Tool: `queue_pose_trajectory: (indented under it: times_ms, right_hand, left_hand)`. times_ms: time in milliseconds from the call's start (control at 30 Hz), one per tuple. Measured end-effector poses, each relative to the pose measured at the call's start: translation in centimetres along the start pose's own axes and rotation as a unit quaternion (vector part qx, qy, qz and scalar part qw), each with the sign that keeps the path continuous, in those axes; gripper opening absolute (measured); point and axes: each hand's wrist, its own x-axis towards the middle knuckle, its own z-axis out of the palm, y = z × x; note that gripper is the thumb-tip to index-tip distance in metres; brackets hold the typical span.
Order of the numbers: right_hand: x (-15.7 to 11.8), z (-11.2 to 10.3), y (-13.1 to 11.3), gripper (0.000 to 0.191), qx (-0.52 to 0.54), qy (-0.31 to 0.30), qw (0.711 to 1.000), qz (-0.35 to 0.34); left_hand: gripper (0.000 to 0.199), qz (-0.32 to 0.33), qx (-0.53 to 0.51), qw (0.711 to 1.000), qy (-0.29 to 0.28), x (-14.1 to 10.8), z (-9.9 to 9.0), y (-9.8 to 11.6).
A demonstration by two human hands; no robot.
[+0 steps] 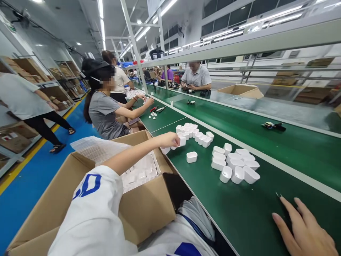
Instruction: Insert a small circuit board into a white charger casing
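My left hand (170, 139) reaches across the open box and pinches a small white plastic cup (182, 141) at the table's near edge. Close beyond it, several like cups (188, 128) stand in a cluster. One white cup (191, 157) sits alone, open side up. Farther right is another group of white cups (236, 161), some turned with a slot showing. My right hand (306, 227) is low over the green table at the right, fingers spread. Thin pointed tips, perhaps tweezers (278, 194), show by its index finger; most of that tool is hidden.
A cardboard box (149, 199) full of white parts and wrap stands against the table (266, 220) at my left. A co-worker (105, 106) sits beyond it, near pliers (161, 110). A circuit assembly (274, 126) lies across the white line. Another person (197, 76) works opposite.
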Motion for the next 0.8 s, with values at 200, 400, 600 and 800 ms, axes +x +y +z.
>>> queue_pose_trajectory:
  times_ms: [200, 400, 600, 800]
  right_hand:
    - [0.0, -0.9, -0.1, 0.061, -0.018, -0.033, 0.998, -0.056]
    - [-0.3, -0.3, 0.7, 0.048, -0.013, 0.023, 0.997, -0.07]
    - [0.0, -1.8, -0.3, 0.04, -0.015, 0.042, 0.995, -0.094]
    - [-0.3, -3.2, -1.3, 0.04, -0.024, -0.003, 0.998, -0.052]
  left_hand:
    - [0.017, 0.044, 0.028, 0.998, -0.04, 2.8, 3.7, 2.3]
    - [0.032, 0.092, 0.024, 0.994, 0.049, 1.3, 3.8, 4.2]
    - [0.027, 0.169, 0.049, 0.973, 0.151, -1.3, 2.0, 8.3]
    - [0.033, 0.002, 0.158, 0.986, 0.05, -2.1, 4.3, 9.5]
